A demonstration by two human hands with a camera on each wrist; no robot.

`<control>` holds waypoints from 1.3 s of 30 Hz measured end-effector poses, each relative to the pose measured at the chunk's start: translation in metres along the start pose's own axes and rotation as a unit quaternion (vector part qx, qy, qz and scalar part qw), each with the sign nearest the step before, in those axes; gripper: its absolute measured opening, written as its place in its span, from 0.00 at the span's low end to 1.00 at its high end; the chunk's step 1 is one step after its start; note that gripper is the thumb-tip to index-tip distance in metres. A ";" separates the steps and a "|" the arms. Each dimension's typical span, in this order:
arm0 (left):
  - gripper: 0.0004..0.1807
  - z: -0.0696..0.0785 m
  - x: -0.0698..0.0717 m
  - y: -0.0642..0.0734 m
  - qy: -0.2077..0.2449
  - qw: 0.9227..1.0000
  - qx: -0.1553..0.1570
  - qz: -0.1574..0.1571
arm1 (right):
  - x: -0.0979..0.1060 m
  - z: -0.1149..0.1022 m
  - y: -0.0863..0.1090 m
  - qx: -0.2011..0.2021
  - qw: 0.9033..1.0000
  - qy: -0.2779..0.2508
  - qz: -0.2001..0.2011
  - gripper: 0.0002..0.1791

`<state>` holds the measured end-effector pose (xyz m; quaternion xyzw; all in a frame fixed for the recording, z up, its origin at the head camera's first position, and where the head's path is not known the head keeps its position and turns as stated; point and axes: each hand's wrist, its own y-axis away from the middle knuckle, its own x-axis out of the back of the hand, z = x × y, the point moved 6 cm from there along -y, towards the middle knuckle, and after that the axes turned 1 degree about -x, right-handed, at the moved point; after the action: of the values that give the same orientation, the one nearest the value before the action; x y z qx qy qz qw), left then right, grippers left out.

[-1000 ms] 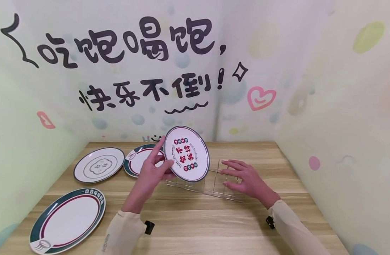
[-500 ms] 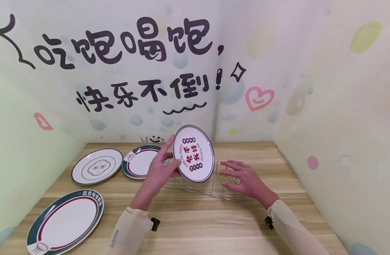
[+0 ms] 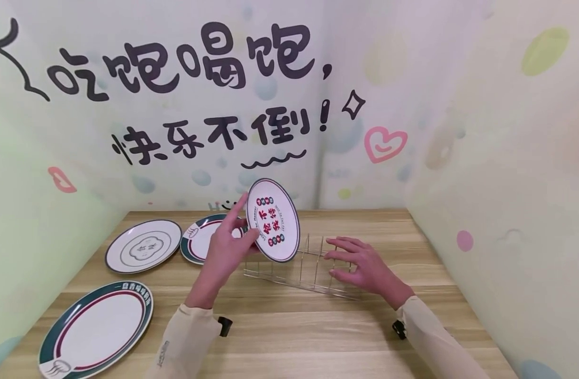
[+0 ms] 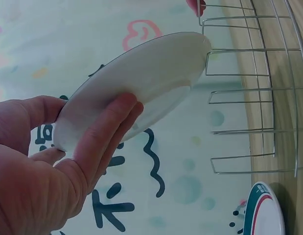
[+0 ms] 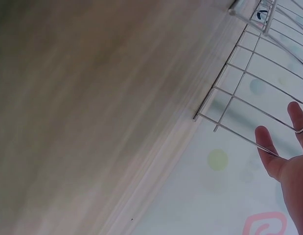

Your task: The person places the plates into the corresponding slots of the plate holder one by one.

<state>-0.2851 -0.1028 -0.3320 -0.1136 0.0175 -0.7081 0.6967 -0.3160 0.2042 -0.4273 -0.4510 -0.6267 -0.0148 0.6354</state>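
A small white plate (image 3: 272, 221) with red and green lettering and a dark rim is held up, tilted, by my left hand (image 3: 228, 252). In the left wrist view my left fingers (image 4: 104, 129) spread on its pale underside, with the thumb at its edge. It hangs over the left part of a wire dish rack (image 3: 301, 273) standing on the table. My right hand (image 3: 362, 263) is at the rack's right end, fingers spread and loosely bent. In the right wrist view those fingertips (image 5: 264, 139) overlap the rack's end wires (image 5: 239, 134).
Three more plates lie on the wooden table (image 3: 289, 337) at the left: a green-rimmed oval plate (image 3: 100, 329) in front, a white plate (image 3: 145, 246) behind it, and another green-rimmed plate (image 3: 206, 239) behind my left hand. Printed walls (image 3: 483, 158) stand behind and beside the table.
The plate in my left hand first shifted right, then came back left and slightly up, turning more edge-on. My right hand has stayed at the rack's end.
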 end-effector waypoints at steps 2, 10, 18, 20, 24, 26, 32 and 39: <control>0.45 -0.002 -0.003 -0.001 -0.005 1.000 0.006 -0.003 | 0.000 0.001 0.000 -0.004 1.000 0.000 -0.002 0.19; 0.44 -0.009 -0.015 -0.003 -0.015 1.000 0.011 -0.013 | 0.002 -0.001 0.000 -0.004 1.000 0.001 -0.007 0.19; 0.44 -0.004 -0.031 -0.003 -0.085 0.996 -0.025 -0.003 | 0.002 0.000 0.000 -0.013 1.000 0.000 -0.011 0.19; 0.44 -0.001 -0.037 -0.001 -0.129 0.990 -0.049 0.007 | 0.002 0.000 0.000 -0.012 1.000 0.001 -0.013 0.19; 0.45 0.003 -0.052 0.003 -0.205 0.973 -0.106 0.026 | 0.000 -0.001 0.000 -0.008 1.000 0.001 -0.010 0.18; 0.44 0.001 -0.060 0.006 -0.230 0.965 -0.123 0.031 | 0.000 -0.001 0.001 -0.007 1.000 -0.001 -0.006 0.18; 0.43 -0.012 -0.075 0.014 -0.245 0.959 -0.134 0.050 | -0.002 -0.003 0.001 0.001 1.000 -0.008 0.000 0.18; 0.43 -0.025 -0.082 0.022 -0.223 0.961 -0.145 0.068 | 0.000 -0.003 0.001 0.001 1.000 -0.012 0.000 0.18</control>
<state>-0.2680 -0.0254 -0.3713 -0.3673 -0.0283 -0.6051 0.7058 -0.3132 0.2033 -0.4272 -0.4508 -0.6344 -0.0088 0.6279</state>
